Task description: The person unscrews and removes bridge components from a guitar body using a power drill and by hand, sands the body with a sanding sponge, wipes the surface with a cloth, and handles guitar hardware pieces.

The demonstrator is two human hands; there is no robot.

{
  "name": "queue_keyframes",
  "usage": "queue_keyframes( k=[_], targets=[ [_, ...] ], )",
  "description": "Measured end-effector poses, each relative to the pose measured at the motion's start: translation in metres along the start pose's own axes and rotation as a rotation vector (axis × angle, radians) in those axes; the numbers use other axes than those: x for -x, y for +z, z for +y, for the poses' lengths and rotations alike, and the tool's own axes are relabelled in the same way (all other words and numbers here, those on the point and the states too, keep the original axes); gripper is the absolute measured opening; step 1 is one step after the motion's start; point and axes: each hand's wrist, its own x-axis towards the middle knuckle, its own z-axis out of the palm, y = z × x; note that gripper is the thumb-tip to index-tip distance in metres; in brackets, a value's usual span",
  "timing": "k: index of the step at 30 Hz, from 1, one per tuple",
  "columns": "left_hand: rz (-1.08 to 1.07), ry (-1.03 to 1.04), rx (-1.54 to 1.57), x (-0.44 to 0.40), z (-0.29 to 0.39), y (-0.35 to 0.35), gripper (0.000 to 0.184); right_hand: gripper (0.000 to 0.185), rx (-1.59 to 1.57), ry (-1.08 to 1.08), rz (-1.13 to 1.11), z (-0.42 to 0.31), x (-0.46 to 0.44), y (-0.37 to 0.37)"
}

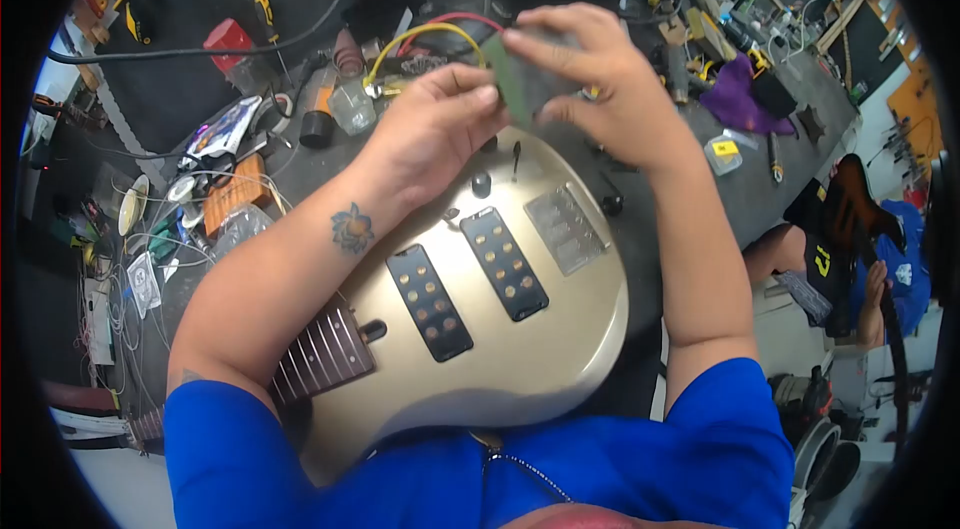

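Observation:
A gold electric guitar body (570, 359) lies face up in front of me, with two black pickups, the bridge pickup (504, 264) and the neck pickup (430, 304), and a metal bridge (567, 227). Above its upper edge, my left hand (440, 119) pinches a thin flat green piece (507, 81) between thumb and fingers. A yellow wire (425, 29) and a red wire (455, 18) arc over to that piece; whether they join it I cannot tell. Just right of it, my right hand (585, 79) is open, fingers apart and slightly blurred.
Tools and small parts crowd the dark bench, with a yellow-handled screwdriver (265, 17), a wooden block (236, 194) and loose white wires at left. A purple cloth (745, 97) lies at right. Farther right, another person in blue (905, 259) holds a sunburst guitar (857, 201).

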Motion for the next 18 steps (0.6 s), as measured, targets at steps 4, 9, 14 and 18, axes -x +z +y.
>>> queue_keyframes(
  k=[4,9,14,18],
  targets=[
    [0.072,-0.009,-0.049,0.002,0.001,0.000,0.021,0.079,0.069,0.045,0.113,0.029,0.006,-0.016],
    [-0.004,-0.059,-0.453,0.008,0.053,0.035,0.024,0.081,0.135,0.208,0.105,0.026,0.007,-0.019],
    [-0.324,-0.230,-2.044,0.061,0.101,0.094,0.026,0.080,0.097,0.208,0.124,0.037,0.012,-0.019],
    [-0.307,-0.369,-2.110,0.073,0.068,0.111,0.018,0.077,0.193,0.138,0.165,0.066,0.018,-0.011]
  ],
)
